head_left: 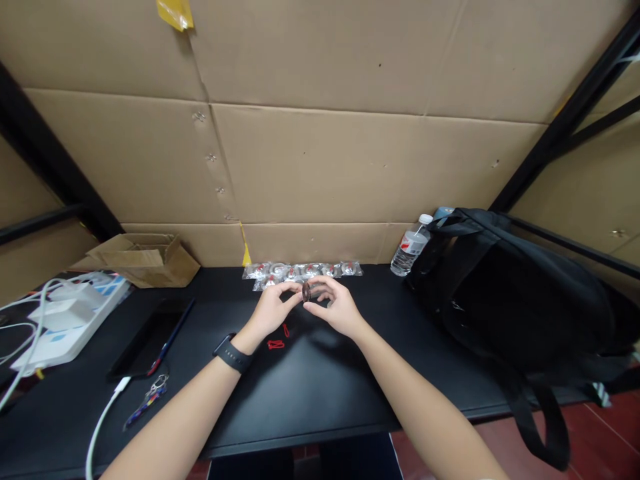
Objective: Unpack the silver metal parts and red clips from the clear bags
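Between my two hands, above the black table point(305, 393), is a small dark brown round disc point(307, 292), held on edge. My left hand point(273, 310) pinches its left side with thumb and fingertips. On the other side, my right hand point(337, 307) curves round it, thumb below and fingers above. Its exact kind is too small to make out. Below my left hand lie red cord loops point(275, 345). Just beyond my hands, a row of clear plastic packets point(311, 269) with round silvery and red contents rests along the cardboard wall.
At the left are a white power strip point(75, 330) with cables, an open cardboard box point(150, 259), a dark tablet point(145, 340), a pen point(171, 337) and a keychain point(150, 400). A water bottle point(411, 247) and a black backpack point(520, 300) occupy the right. Cardboard point(320, 167) closes off the back.
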The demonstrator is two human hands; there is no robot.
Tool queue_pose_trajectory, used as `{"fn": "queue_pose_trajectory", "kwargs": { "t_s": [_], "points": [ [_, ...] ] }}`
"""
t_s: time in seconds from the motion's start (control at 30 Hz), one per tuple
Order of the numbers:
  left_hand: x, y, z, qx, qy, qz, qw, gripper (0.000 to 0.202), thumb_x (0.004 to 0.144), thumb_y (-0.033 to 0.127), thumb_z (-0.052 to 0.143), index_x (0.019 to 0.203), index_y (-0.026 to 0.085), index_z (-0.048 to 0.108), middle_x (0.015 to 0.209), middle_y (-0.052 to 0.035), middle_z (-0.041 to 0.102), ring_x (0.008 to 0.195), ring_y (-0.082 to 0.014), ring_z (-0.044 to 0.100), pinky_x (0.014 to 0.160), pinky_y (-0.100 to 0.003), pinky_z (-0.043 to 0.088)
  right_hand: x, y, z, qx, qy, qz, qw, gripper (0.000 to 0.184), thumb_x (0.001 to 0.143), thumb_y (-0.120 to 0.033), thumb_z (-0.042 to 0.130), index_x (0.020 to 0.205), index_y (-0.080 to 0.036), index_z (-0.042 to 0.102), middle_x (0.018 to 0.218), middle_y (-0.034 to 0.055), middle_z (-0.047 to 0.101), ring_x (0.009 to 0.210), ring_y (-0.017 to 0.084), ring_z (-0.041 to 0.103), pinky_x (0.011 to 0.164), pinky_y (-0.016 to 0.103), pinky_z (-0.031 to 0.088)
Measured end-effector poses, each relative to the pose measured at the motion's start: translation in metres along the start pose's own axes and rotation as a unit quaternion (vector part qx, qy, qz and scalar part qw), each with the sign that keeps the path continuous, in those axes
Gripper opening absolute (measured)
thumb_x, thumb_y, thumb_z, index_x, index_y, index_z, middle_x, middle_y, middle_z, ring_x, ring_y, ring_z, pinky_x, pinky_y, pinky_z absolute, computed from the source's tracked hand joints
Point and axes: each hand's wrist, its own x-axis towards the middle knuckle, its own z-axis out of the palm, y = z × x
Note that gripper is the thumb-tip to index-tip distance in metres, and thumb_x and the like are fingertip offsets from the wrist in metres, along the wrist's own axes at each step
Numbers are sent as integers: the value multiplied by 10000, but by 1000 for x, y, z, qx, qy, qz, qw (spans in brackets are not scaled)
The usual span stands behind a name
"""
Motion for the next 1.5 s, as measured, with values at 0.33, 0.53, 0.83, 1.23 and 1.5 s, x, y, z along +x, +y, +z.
{"fn": "queue_pose_trajectory", "kwargs": {
  "t_s": [0.33, 0.53, 0.83, 1.23, 1.5],
  "points": [
    [-4, -2, 5, 82, 36, 15, 996, 164, 903, 313, 596, 929, 209, 720, 984, -47, 753, 947, -226, 681, 925, -348, 491, -1, 1, 3, -4, 28, 16, 999, 412, 762, -312, 792, 1130, -249, 619, 1109, 61, 715, 959, 220, 711, 756, 317, 531],
    [-6, 4, 5, 146, 44, 29, 988, 141, 887, 271, 585, 919, 223, 714, 971, -48, 750, 969, -241, 663, 923, -378, 457, -1, 2, 5, 3, 14, 22, 1000, 327, 758, -342, 797, 1029, -236, 648, 1104, 62, 723, 987, 231, 712, 770, 323, 540],
    [-12, 22, 2, 273, 57, 51, 959, 129, 914, 285, 575, 929, 253, 699, 1006, -36, 743, 1042, -256, 617, 938, -417, 326, 4, 6, -5, 32, -26, 42, 998, 211, 872, -421, 689, 902, -215, 663, 1148, 62, 669, 985, 193, 676, 742, 283, 534],
    [-4, 20, -13, 178, 97, 47, 978, 169, 963, 301, 504, 977, 216, 650, 992, -39, 728, 929, -202, 660, 894, -317, 440, 0, 5, -10, -192, -65, -8, 979, 62, 869, -223, 657, 809, -214, 669, 1203, 63, 594, 1127, 220, 573, 946, 366, 477],
    [-5, -1, -49, 246, -279, 78, 925, 152, 823, 186, 675, 933, 245, 761, 949, -7, 744, 908, -180, 667, 886, -263, 446, -1, 4, -19, -257, -110, -32, 960, 69, 820, -144, 670, 773, -193, 660, 1216, 76, 583, 1132, 226, 538, 996, 389, 446]
  ]
}}
